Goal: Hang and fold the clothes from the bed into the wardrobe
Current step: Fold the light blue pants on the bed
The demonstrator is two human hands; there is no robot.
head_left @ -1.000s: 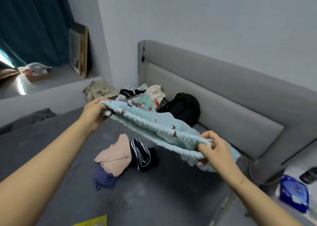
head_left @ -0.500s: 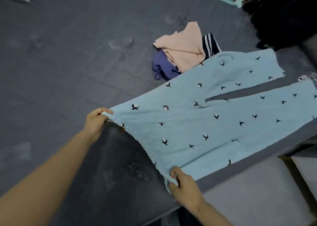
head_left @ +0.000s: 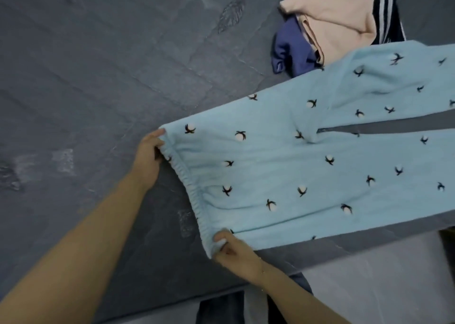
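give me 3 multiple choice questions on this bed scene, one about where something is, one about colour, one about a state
1. Where do the hands grip the pants?
A. the leg hems
B. the waistband corners
C. the crotch

2. What colour is the garment beside the purple one?
A. green
B. peach
C. red

3. How do the pants lie?
A. spread flat on the bed
B. rolled up
C. on a hanger

Key: 1 B, the left hand and right hand pinch the elastic ends; 2 B, the peach garment overlaps it; 3 A, both legs lie flat, apart.
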